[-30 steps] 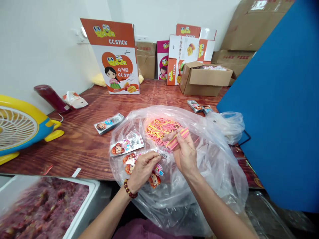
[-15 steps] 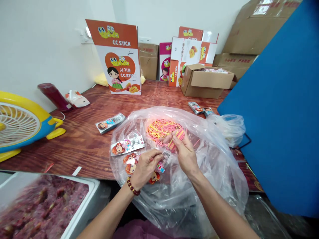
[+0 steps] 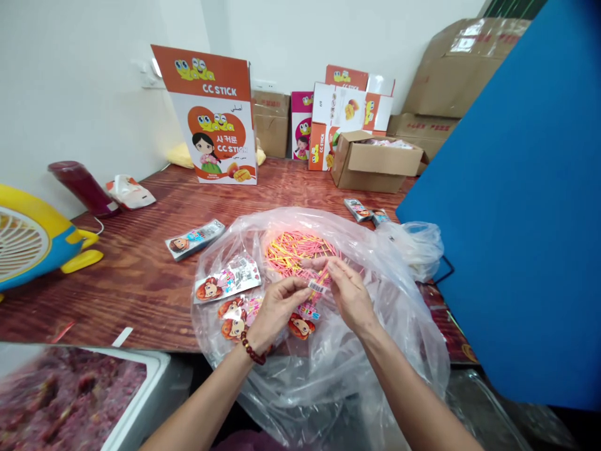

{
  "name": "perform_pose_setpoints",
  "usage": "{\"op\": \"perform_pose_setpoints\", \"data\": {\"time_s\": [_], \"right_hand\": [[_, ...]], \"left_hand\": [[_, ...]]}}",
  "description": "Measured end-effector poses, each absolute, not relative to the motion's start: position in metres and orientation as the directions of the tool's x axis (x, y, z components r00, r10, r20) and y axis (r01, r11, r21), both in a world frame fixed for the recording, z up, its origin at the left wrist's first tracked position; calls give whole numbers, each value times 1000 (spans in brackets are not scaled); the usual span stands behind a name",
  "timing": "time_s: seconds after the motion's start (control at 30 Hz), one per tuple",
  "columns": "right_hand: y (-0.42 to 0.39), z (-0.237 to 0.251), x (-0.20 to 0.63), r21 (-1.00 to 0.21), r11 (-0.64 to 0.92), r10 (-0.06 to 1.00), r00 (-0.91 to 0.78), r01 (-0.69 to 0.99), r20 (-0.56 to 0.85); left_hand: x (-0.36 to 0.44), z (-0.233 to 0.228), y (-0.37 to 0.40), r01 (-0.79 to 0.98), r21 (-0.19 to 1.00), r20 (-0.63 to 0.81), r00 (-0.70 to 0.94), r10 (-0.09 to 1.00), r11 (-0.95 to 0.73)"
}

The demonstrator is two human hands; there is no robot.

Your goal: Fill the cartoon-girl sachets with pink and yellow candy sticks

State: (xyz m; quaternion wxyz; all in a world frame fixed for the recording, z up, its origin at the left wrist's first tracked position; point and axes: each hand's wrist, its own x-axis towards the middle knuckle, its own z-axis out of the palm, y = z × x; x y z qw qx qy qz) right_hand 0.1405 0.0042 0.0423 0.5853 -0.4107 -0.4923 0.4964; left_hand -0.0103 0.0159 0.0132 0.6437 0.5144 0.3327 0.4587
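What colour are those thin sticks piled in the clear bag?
Pink and yellow sticks, head view.

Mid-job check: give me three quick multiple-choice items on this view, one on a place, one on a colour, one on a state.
1. Where does the loose heap of pink and yellow sticks lie?
A. in the clear plastic bag
B. in the brown carton
C. on the fan

2. What colour is the big panel at the right?
A. green
B. blue
C. white

3. How is the brown carton at the back?
A. taped shut
B. crushed flat
C. flaps open

Key: 1 A, the heap shows through the bag's film; 2 B, the panel is plain blue; 3 C, its flaps stand open, with contents visible inside.
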Motion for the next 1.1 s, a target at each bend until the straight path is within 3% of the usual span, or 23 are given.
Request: {"op": "perform_pose_setpoints", "data": {"time_s": [0.17,0.47,0.77,0.97,1.1], "right_hand": [[7,48,151,-989,147,989,-28,-34,148],[12,58,152,-978,200,978,-48,-53,203],[11,69,143,-979,200,980,-21,43,199],[15,80,142,-912,337,941,93,-235,324],[14,88,147,-829,407,912,220,-382,347]], "left_hand": [[-6,12,16,-276,957,21,367,930,87],[-7,13,18,-271,962,53,302,952,32],[-16,14,19,-239,970,116,295,948,-45],[-21,17,17,-246,968,117,258,959,-52],[-22,18,19,-436,900,78,220,972,26]]}}
